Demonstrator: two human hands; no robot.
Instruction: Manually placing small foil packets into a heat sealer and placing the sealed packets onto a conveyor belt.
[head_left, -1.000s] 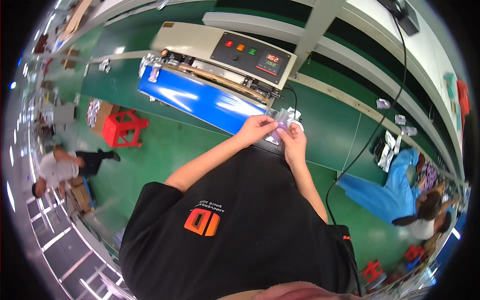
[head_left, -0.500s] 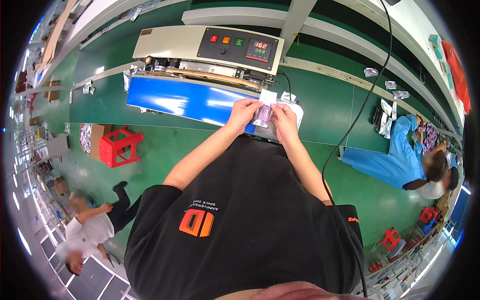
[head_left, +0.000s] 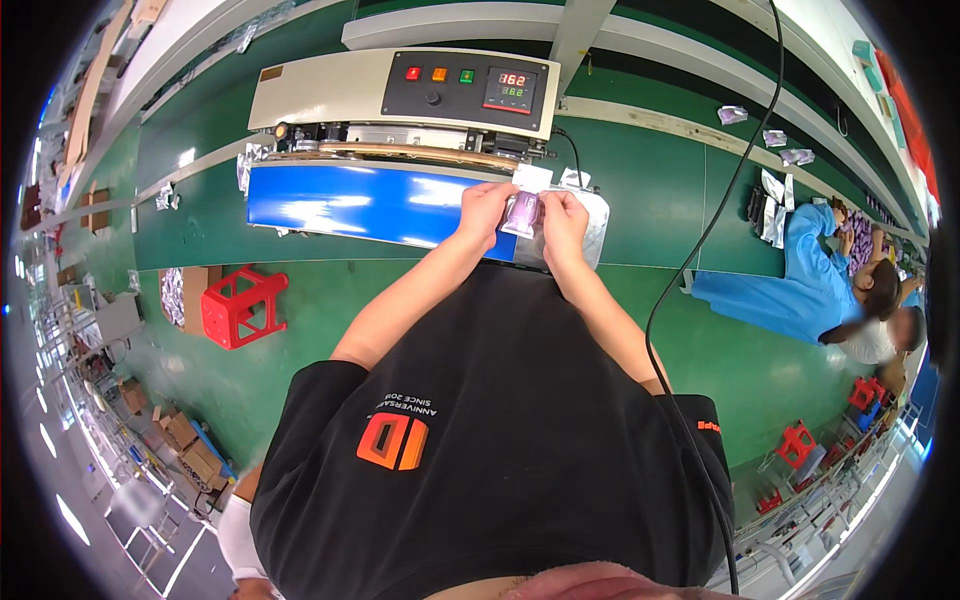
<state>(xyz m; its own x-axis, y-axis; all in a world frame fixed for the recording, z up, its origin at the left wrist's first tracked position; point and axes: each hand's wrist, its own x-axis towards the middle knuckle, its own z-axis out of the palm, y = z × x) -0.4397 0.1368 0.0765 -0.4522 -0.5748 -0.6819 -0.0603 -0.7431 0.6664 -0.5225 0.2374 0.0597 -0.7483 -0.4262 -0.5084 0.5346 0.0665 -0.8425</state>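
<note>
Over the blue belt [head_left: 350,200] of the sealing machine [head_left: 400,95], a small purple pouch [head_left: 522,213] hangs upright; left hand [head_left: 484,208] and right hand [head_left: 563,222] pinch its two sides, fingers closed on it.

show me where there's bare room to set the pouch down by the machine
The blue belt is bare from its left end to the left hand. Crowded: under both hands, where the right hand and pouch sit over foil bags.
</note>
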